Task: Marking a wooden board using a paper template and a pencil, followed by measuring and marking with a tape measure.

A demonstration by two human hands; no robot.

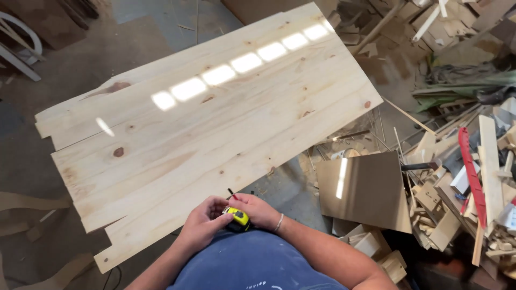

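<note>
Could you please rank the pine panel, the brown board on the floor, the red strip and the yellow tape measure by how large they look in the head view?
1. Pine panel, by far.
2. Brown board.
3. Red strip, long but narrow.
4. Yellow tape measure, partly covered by the left hand and right hand.

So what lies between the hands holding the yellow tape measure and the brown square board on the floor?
Head view: only bare grey floor there.

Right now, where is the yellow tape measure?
In the head view the yellow tape measure sits low and centre, held between the left hand and right hand, just off the near edge of the pine panel.
</note>
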